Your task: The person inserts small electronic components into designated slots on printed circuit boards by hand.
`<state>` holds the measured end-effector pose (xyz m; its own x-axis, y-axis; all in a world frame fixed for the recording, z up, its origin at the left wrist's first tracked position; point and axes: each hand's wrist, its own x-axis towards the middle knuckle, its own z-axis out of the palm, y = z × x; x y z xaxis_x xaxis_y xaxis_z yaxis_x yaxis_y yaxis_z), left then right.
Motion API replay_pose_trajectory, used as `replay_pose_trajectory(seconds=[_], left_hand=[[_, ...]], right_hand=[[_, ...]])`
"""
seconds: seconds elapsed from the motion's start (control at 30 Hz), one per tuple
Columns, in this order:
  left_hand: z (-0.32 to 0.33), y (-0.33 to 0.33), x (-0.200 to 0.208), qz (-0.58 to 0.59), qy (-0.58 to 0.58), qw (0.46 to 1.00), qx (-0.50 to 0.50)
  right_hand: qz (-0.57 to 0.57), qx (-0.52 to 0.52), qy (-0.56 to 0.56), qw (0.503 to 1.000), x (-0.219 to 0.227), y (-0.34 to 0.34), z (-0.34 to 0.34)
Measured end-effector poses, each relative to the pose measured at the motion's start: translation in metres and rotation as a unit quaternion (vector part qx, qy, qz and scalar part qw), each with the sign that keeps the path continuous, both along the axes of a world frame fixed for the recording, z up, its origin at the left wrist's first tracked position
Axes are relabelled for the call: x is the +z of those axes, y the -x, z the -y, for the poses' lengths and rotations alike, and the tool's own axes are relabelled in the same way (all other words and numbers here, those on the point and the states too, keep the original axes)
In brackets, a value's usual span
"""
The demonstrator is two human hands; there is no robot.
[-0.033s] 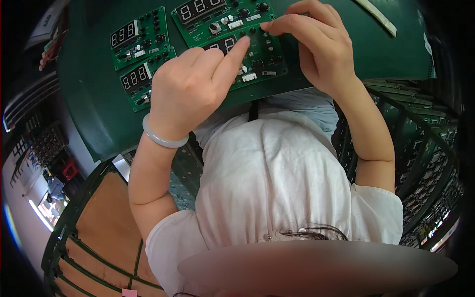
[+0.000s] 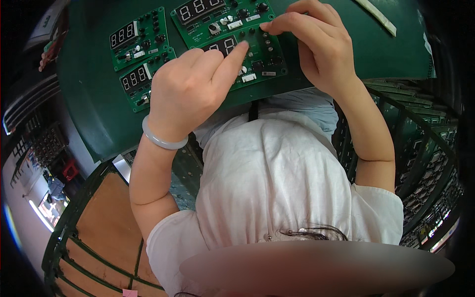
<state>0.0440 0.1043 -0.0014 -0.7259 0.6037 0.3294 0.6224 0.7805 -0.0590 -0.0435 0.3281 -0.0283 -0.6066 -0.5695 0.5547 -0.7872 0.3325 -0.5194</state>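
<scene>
A green circuit board (image 2: 278, 49) with a digit display, black buttons and a white connector lies at the table's near edge. Over its left part is my left hand (image 2: 187, 86), index finger stretched down onto the board and the other fingers curled. The thumb and whatever those fingers enclose are hidden. My right hand (image 2: 326, 49) comes in from the right, fingers bent and closed, with a fingertip at the small black parts along the board's far edge. What it pinches, if anything, is too small to tell. A second circuit board (image 2: 198, 27) touches the first on its far side.
Two smaller boards, a far one (image 2: 137, 38) and a near one (image 2: 136, 79), lie to the left on the green table (image 2: 99, 109). A pale strip (image 2: 376, 17) rests at the far right. Racks holding many boards (image 2: 420, 143) stand beside me on the right.
My left index fingertip has shifted slightly toward me on the board. The right hand stays nearly still.
</scene>
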Motion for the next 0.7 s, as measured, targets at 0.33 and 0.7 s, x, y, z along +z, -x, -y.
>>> replay_pose_trajectory(seconds=[0.33,0.7], left_hand=[[-0.001,-0.001,0.001,0.038,-0.014,0.999,0.001],[-0.007,-0.012,0.027,0.568,-0.813,0.129,-0.018]], right_hand=[[-0.069,0.022,-0.027,0.997,-0.001,-0.013,0.005],[0.241,0.030,0.153,0.958,0.038,-0.023,0.002]])
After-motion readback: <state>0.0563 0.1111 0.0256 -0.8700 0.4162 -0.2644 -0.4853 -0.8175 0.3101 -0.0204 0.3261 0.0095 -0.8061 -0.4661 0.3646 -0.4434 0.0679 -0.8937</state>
